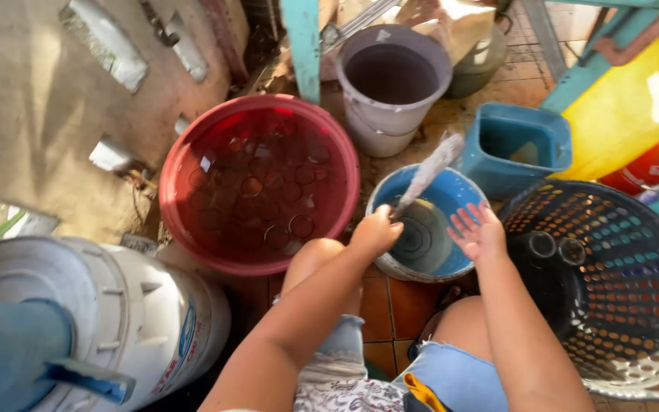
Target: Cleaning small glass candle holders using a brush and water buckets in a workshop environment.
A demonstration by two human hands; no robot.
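left hand (376, 231) clenched on the near end of a long pale soapy brush (427, 174), whose axis slants up to the far right over the small blue round basin (451, 200); right hand (477, 230) spread, holding nothing, just right of it

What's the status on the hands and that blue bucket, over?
Left hand shut on brush handle, over the blue bucket. Right hand open, empty, above the bucket's rim. Red basin of glasses left, dark basket right; nothing blocking.
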